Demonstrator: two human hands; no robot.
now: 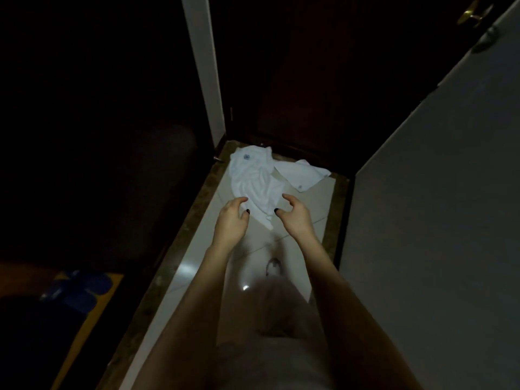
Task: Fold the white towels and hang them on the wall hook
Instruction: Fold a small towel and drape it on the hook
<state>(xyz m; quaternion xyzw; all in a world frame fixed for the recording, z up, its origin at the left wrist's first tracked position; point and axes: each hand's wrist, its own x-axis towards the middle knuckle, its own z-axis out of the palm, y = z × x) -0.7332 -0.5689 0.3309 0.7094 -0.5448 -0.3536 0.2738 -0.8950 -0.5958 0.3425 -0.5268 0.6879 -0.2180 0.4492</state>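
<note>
Towels, both white, lie on the tiled floor (318,198) at the foot of a dark door (295,80): a crumpled towel (253,178) on the left and a flatter towel (302,173) just beside it on the right. A grey wall (436,220) closes the right side. Blue slippers (81,288) sit on a yellow mat (71,342) at far left. The left hand (232,218) and right hand (295,218) flank the crumpled towel's near tip, each grip half open, fingers loosely curled, holding nothing. Whether they touch the cloth cannot be told.
</note>
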